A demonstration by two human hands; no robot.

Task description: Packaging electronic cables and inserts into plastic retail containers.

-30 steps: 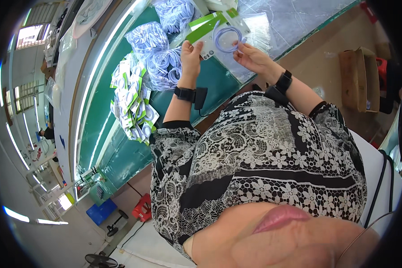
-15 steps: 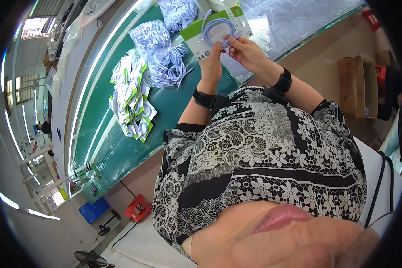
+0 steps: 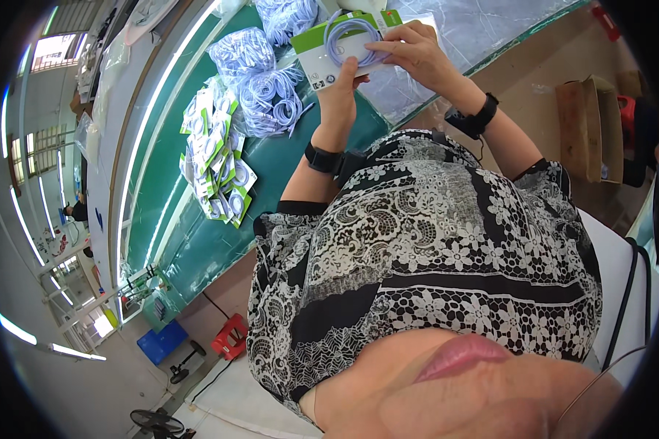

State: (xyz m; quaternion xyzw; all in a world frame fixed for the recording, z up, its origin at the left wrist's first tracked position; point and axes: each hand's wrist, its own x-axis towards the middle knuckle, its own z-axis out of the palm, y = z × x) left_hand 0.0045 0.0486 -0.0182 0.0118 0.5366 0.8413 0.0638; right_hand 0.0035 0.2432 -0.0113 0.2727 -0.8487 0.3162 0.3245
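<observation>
A coiled pale lilac cable [image 3: 329, 45] lies against a green-and-white backing card [image 3: 307, 64] above the table's near side. My left hand [image 3: 337, 102] grips the card's lower edge, its thumb on the front by the coil; its other fingers are mostly hidden behind. At the coil's right side, the fingertips of my right hand [image 3: 421, 58] are pinched together on the cable. To the left of my hands, a heap of carded cables [image 3: 214, 157] lies on the green tabletop [image 3: 285, 164]. Between heap and hands sits an opened clear bag of loose coiled cables [image 3: 274, 99].
Farther back are two more bundles of lilac cables, a middle one [image 3: 240, 53] and a far one [image 3: 285, 20]. Clear plastic sheeting [image 3: 410, 99] covers the right part of the table. A cardboard box [image 3: 589, 132] stands on the floor at right, and a red stool [image 3: 231, 336] at lower left.
My right hand has shifted up and right, from the coil's lower side to its right side. The card has moved slightly up and left in my left hand.
</observation>
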